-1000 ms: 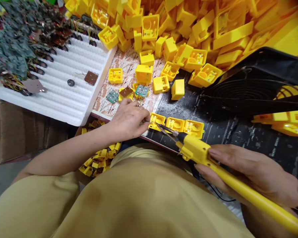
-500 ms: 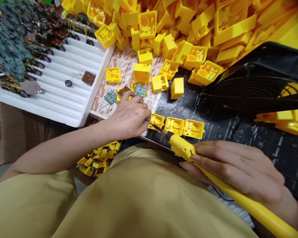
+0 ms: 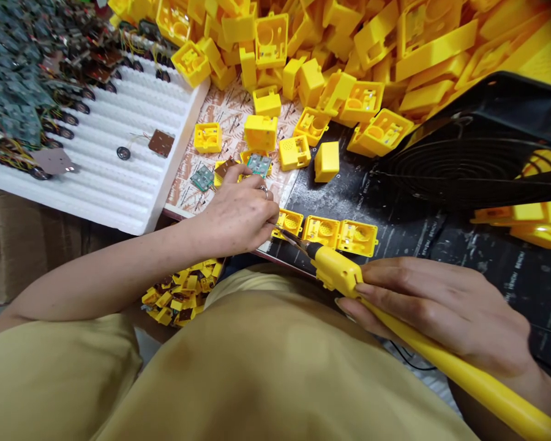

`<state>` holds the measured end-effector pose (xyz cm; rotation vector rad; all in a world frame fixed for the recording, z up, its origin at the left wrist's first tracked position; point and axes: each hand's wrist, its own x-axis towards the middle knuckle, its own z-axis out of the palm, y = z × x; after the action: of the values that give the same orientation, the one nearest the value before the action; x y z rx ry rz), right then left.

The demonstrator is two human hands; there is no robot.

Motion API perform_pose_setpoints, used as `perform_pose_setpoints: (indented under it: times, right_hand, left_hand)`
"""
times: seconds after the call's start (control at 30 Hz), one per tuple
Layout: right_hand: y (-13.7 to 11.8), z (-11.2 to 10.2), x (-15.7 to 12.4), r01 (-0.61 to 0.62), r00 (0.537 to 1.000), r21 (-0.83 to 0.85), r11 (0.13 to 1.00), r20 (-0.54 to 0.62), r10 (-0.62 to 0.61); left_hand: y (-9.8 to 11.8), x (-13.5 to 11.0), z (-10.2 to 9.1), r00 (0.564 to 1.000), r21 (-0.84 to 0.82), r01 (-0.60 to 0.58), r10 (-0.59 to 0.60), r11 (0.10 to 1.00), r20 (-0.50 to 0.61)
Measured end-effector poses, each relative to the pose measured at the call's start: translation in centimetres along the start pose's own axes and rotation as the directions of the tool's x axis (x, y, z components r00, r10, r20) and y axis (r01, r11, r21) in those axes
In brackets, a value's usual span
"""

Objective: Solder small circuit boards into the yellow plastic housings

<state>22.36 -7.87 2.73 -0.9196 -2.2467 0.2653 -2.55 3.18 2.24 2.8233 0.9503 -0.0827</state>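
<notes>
My right hand (image 3: pixel 441 306) grips a yellow soldering iron (image 3: pixel 337 269) with a black collar. Its thin metal tip points left, over the leftmost yellow case (image 3: pixel 290 222) in a short row at the bench edge. My left hand (image 3: pixel 243 214) is curled beside that tip, palm down with a ring on one finger. Its thumb is hidden, and I cannot make out what the fingers pinch. The index finger reaches toward a green circuit board (image 3: pixel 259 164) and a brown board (image 3: pixel 224 166) lying on yellow cases. Another green board (image 3: pixel 202 178) lies just left.
A large heap of yellow cases (image 3: pixel 330 37) fills the back. At left, a white foam tray (image 3: pixel 133 202) holds piled circuit boards (image 3: pixel 18 79) with wires and small round speakers. A black fan (image 3: pixel 482 147) stands at right. More yellow parts (image 3: pixel 186 291) lie below the bench edge.
Both hands and the soldering iron hold nearly the same pose. The whole view has shifted slightly, with the tray and cases sitting a little further left and higher.
</notes>
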Motion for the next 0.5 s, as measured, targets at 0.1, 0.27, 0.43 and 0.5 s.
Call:
perform_pose_setpoints:
  times: [0.1, 0.27, 0.43, 0.5]
  right_hand:
    - [-0.1, -0.7, -0.2, -0.078, 0.997, 0.008, 0.997, 0.023, 0.077]
    - [-0.1, -1.2, -1.0, -0.218, 0.976, 0.002, 0.976, -0.015, 0.218]
    - [0.8, -0.9, -1.9, -0.237, 0.968, 0.048, 0.97, -0.077, 0.24]
    - [0.9, -0.6, -2.5, -0.281, 0.95, 0.026, 0.959, -0.132, 0.282]
  left_hand:
    - [-0.1, 0.0, 0.1, 1.0, 0.016, -0.006, 0.006, 1.0, -0.001]
    - [-0.2, 0.1, 0.2, 0.999, 0.04, -0.031, 0.031, 0.999, -0.011]
    - [0.0, 0.0, -0.1, 1.0, 0.049, -0.013, 0.013, 0.999, 0.001]
    - [0.0, -0.2, -0.2, 1.0, 0.046, -0.001, 0.001, 0.999, 0.004]
